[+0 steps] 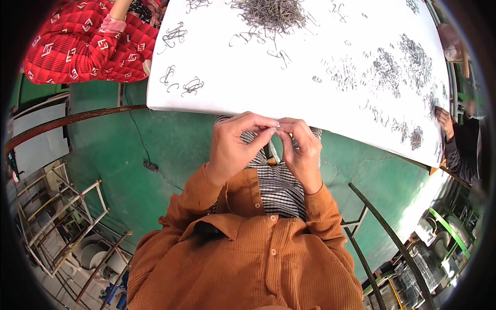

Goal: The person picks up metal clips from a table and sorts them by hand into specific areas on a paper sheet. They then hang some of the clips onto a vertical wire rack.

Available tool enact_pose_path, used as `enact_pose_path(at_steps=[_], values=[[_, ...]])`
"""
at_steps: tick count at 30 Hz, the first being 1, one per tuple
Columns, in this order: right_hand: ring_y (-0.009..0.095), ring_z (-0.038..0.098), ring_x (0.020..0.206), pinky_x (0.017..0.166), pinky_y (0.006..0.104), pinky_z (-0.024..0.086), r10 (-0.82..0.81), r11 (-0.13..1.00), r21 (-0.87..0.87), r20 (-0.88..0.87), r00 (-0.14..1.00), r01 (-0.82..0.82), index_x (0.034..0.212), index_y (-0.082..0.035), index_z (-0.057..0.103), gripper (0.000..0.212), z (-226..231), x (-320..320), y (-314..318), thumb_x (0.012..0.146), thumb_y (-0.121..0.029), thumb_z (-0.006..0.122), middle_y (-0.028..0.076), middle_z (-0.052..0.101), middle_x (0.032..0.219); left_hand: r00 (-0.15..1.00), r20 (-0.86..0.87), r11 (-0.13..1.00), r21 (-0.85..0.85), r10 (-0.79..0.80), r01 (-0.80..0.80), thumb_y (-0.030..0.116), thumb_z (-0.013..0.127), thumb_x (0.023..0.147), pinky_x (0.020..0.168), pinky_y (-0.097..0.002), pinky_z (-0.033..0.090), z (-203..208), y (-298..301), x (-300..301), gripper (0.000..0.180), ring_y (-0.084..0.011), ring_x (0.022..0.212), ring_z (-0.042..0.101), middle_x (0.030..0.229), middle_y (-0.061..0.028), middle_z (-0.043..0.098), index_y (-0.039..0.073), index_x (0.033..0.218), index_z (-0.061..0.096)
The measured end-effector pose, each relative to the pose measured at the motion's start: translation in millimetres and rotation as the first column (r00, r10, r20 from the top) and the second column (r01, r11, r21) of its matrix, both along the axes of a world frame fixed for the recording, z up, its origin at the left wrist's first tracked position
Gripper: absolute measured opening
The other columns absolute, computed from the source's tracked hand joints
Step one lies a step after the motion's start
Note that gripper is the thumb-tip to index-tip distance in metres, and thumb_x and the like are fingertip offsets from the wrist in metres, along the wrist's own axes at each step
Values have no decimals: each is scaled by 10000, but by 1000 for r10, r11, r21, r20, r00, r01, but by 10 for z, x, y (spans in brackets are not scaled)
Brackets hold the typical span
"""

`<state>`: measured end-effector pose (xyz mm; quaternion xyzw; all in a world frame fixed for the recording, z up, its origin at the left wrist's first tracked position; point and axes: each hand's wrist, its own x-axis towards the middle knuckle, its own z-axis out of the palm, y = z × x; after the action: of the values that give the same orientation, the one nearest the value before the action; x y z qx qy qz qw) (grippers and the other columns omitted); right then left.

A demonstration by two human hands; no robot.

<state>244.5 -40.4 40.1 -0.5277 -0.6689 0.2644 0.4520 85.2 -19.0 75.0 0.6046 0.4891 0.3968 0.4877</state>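
Observation:
My left hand (235,144) and my right hand (301,147) meet fingertip to fingertip just below the near edge of a white table (289,88). Between the fingertips sits a tiny metal wire piece (278,125), pinched from both sides. Both hands are curled over my striped shirt, with orange corduroy sleeves behind them. On the table lies a big heap of grey wire clips (271,14) at the far side, with small linked bunches of clips (192,86) at the left and scattered little metal parts (392,67) at the right.
A person in a red patterned garment (88,44) sits at the table's left corner. Another person's hand and dark sleeve (454,139) reach in at the right edge. Green floor, a rusty rail (72,120) and metal frames (67,217) lie to my left.

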Motion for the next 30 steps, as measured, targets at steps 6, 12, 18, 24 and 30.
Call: enact_pose_path(at_steps=[6,12,18,24,30], values=[[265,637,758,672,364,518,63,993,-92,-114,991,-74,1024,-11,667,186,21,23,481,851,-15,602,144,633,899,999,-47,991,132,15,-8,-62,698,768,676,-257,542,17,-68,-50,134,-153,763,686,851,-95,704,1,886,697],[289,633,731,656,374,501,26,998,-55,356,934,-7,1106,-64,672,256,-383,-518,1527,862,-123,623,120,635,907,997,-77,990,139,10,0,-66,705,757,678,-264,542,23,-97,-32,134,-170,757,688,846,-95,704,12,867,696],[300,641,717,647,385,513,132,991,-59,460,878,-118,1150,-138,672,297,-333,-645,1728,856,-152,628,82,651,904,1000,0,993,115,19,-18,-54,703,769,669,-264,544,-10,-110,-85,131,-173,761,688,849,-93,704,12,882,700],[287,651,739,637,395,522,99,991,18,550,829,-130,1079,-135,696,299,-404,-697,1854,801,-67,610,85,640,865,1000,16,989,149,0,-2,-54,698,764,658,-269,544,-72,-80,-94,148,-187,749,684,850,-90,703,17,893,704],[276,628,695,612,374,499,159,985,-34,567,808,-169,950,-104,716,154,-202,-458,1830,833,-69,623,64,615,818,1000,21,988,156,-13,10,-57,694,762,625,-277,534,-67,-59,-113,150,-188,716,673,835,-87,697,25,888,706]])
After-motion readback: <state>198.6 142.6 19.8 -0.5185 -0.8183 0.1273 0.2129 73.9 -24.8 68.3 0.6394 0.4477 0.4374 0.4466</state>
